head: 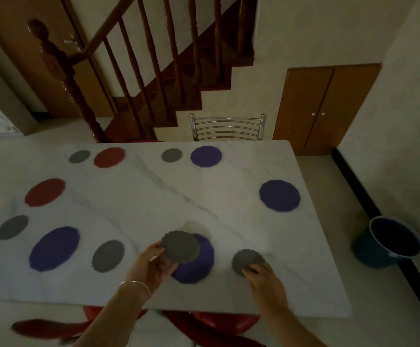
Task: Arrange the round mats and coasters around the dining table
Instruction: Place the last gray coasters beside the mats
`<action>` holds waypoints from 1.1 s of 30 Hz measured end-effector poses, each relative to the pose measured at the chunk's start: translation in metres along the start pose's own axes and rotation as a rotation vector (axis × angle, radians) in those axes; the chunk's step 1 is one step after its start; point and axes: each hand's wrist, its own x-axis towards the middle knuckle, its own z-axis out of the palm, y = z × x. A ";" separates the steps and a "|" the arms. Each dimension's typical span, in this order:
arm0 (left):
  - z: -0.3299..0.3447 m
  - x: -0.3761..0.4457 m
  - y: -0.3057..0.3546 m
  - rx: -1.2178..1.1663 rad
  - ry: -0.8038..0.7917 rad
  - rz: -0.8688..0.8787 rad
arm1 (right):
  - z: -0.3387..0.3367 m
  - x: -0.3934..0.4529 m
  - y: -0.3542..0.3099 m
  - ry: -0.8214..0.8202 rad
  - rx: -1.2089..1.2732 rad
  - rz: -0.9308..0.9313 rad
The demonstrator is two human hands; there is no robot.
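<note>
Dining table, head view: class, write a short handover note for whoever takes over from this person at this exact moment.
Left hand holds a grey coaster above the near purple mat. Right hand fingers rest on a grey coaster lying on the table.
Done: five settings have mat and coaster.
Left: the right-end purple mat has no coaster; the held one probably goes there.

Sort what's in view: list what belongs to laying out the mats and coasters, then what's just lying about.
Job:
purple mats
red mats
grey coasters
coaster held up by left hand
coaster on the table under right hand

Lying about:
bucket
metal chair
red chairs
</note>
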 end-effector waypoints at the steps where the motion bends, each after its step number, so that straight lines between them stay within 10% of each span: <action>1: -0.001 -0.001 -0.001 0.007 0.006 0.000 | 0.002 0.000 0.000 -0.026 -0.005 0.037; 11: 0.009 0.004 -0.007 0.021 0.003 -0.049 | 0.012 -0.015 0.019 -0.219 -0.063 0.044; 23: 0.200 0.025 -0.042 0.165 -0.248 -0.065 | -0.140 0.063 0.039 0.287 0.231 -0.083; 33: 0.357 0.105 -0.104 0.187 -0.230 -0.001 | -0.193 0.160 0.194 0.273 0.451 -0.117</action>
